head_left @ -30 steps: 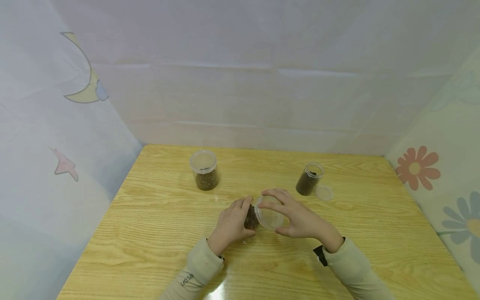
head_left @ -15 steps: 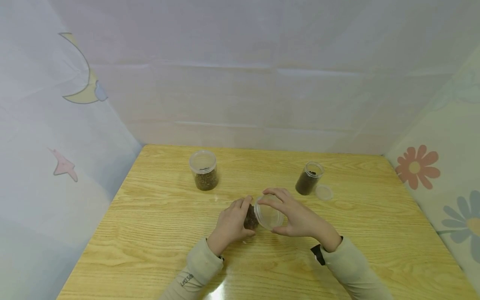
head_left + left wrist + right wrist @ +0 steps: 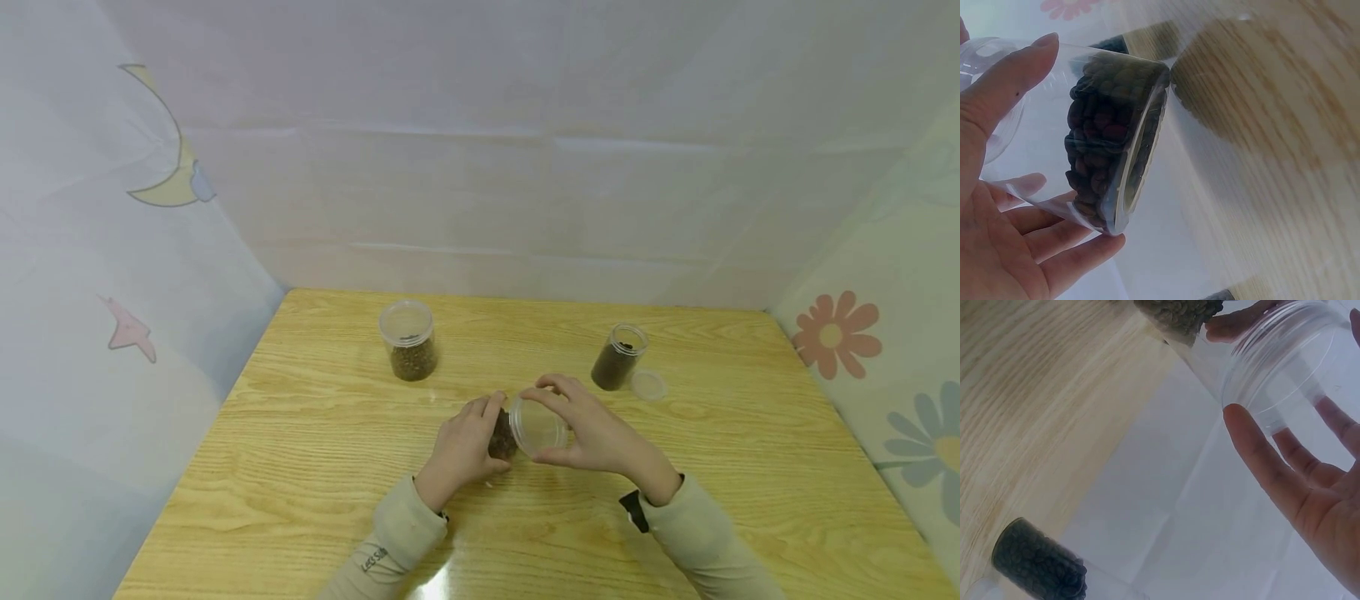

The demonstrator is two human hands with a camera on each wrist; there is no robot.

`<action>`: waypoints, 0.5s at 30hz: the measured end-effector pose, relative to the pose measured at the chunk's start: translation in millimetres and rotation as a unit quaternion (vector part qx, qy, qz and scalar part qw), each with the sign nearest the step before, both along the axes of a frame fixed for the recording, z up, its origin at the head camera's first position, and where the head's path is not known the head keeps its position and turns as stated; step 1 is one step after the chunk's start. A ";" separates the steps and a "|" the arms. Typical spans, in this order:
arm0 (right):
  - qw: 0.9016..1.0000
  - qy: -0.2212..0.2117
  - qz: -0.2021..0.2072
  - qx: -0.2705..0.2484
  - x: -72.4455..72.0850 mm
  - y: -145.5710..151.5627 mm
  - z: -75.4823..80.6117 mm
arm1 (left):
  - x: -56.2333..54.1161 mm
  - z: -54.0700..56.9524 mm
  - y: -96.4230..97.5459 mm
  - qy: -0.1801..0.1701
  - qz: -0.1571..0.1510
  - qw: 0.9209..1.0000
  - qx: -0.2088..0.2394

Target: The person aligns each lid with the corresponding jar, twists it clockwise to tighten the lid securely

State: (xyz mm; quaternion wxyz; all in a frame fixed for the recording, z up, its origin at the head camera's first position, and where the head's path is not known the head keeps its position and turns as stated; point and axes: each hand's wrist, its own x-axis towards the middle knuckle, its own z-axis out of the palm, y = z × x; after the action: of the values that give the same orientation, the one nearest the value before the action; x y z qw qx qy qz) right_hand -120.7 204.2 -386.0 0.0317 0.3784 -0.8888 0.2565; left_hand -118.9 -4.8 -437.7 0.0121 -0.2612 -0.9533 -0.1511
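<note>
My left hand grips a clear plastic jar around its side. Dark brown beans lie heaped at the jar's base end, and the jar is tilted with its top toward the right. At that top end is a round clear lid, which my right hand holds with thumb and fingers spread around the edge. The right wrist view shows the threaded neck close up, with an index fingertip at the rim and other fingers visible through the plastic.
A wide clear jar partly full of brown grains stands at the back left. Farther right is a narrower jar of dark beans, its mouth uncovered, with a small clear lid flat beside it on the wooden table.
My right hand has turned a little around the lid: the index finger moved right along the top, the thumb left along the bottom. The left hand and the jar stay in place.
</note>
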 end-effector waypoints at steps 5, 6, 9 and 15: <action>1.000 -0.005 -0.020 -0.004 1.6 -1.6 -0.1 | 0.2 0.4 0.4 -0.004 0.001 1.000 -0.001; 1.000 -0.008 -0.024 -0.005 2.0 -1.8 -0.3 | 0.2 0.3 0.4 -0.004 0.002 1.000 -0.002; 0.999 -0.013 -0.040 -0.007 3.2 -2.8 -1.0 | 0.3 0.4 0.6 -0.003 0.001 1.000 0.000; 0.997 -0.032 -0.070 -0.013 5.2 -5.0 -1.8 | 0.4 1.7 0.8 0.001 -0.002 1.000 0.003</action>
State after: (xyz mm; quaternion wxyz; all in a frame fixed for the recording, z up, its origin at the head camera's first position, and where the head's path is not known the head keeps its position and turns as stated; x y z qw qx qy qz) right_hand -115.4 199.2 -387.9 0.0254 0.3065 -0.9104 0.2769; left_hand -118.5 -4.0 -436.0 0.0134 -0.2629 -0.9524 -0.1541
